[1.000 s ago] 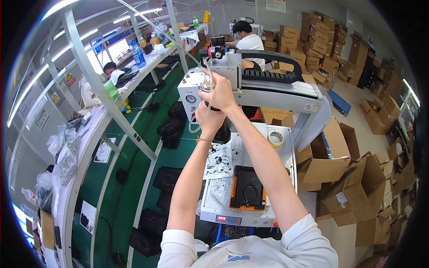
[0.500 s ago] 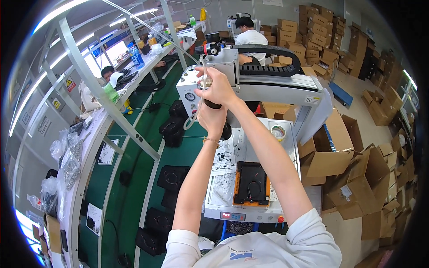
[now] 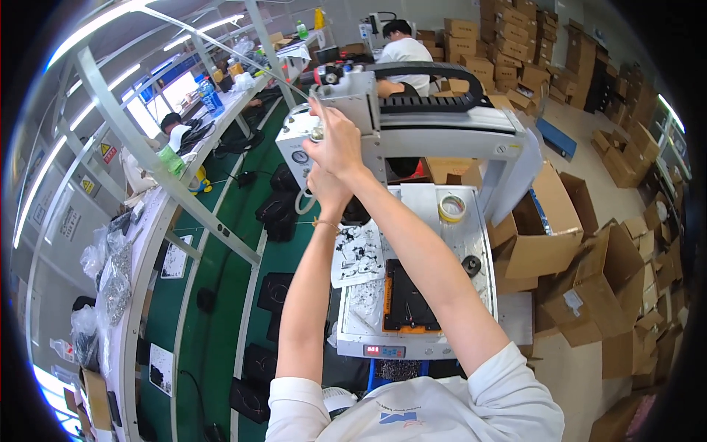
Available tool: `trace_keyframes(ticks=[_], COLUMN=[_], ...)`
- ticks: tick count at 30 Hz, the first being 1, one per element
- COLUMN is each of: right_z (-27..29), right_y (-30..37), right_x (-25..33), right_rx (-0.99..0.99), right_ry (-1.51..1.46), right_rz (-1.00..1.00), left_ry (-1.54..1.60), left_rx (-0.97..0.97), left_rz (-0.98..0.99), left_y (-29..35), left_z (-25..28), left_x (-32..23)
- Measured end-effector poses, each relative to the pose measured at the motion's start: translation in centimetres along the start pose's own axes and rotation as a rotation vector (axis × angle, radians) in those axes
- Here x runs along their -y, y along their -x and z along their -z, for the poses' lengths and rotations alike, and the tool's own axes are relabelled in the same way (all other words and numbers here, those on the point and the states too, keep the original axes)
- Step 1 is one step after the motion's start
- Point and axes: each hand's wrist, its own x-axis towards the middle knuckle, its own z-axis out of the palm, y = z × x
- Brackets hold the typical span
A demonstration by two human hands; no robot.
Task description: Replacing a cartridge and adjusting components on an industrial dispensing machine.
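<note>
**White sleeves, both arms up at the machine head**

White shirt sleeves sit at the bottom edge, and both bare forearms reach straight up and away over the machine bed [image 3: 471, 243], a pale metal plate. On that bed, closest in, there's a black tray in an orange frame [image 3: 409, 298], with a small red readout on the front edge below it. Just left of the tray lies a white sheet of small dark parts [image 3: 359, 254]. Further back on the bed is a roll of yellowish tape [image 3: 451, 208], lying flat, and a small black round thing off to the right.

Now the hands. The left hand [image 3: 328, 188] is lower, curled in under the right wrist; can't tell if it's gripping anything. The right hand [image 3: 337, 144] is higher, fingers pinched narrow around a small round metal part [image 3: 317, 134] on the front of the grey machine head [image 3: 346, 99]. That head hangs on the horizontal gantry beam [image 3: 449, 132], with a black cable chain [image 3: 434, 74] arching over the top.

Open cardboard boxes [image 3: 545, 236] pile up right of the machine. Further back, a person in a white shirt [image 3: 403, 48] sits facing away, and a long bench [image 3: 221, 103] runs off on the left.
</note>
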Motion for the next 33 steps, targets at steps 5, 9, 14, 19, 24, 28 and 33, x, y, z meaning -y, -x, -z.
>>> trace_keyframes(ticks=[5,9,14,19,24,28,33], right_z=[2.6,10.9,25.0,30.9,28.4,27.9,26.6], right_y=[0.3,3.1,13.7,25.7,29.8,30.7,22.1], right_x=[-0.8,-2.4,-9.1,-15.2,-16.0,-16.8,-14.3], right_rx=[0.072,0.282,0.396,0.619,0.702,0.611,0.310], right_ry=[0.081,-0.044,0.135,0.425,0.635,0.621,0.154], right_rz=[0.082,0.166,-0.253,-0.473,-0.509,-0.568,-0.573], left_ry=[-0.040,-0.010,0.148,0.127,0.102,-0.054,0.526], left_rx=[0.157,-0.125,-0.129,-0.143,-0.114,0.114,0.257], left_rz=[0.179,0.100,0.199,0.196,0.101,0.173,0.240], left_y=[-0.2,-0.6,-2.9,-3.5,-3.6,-2.8,-1.7], left_z=[0.4,2.2,1.7,1.8,3.2,4.7,8.6], left_x=[-1.0,-2.0,-4.9,-4.2,-4.7,-3.9,-2.2])
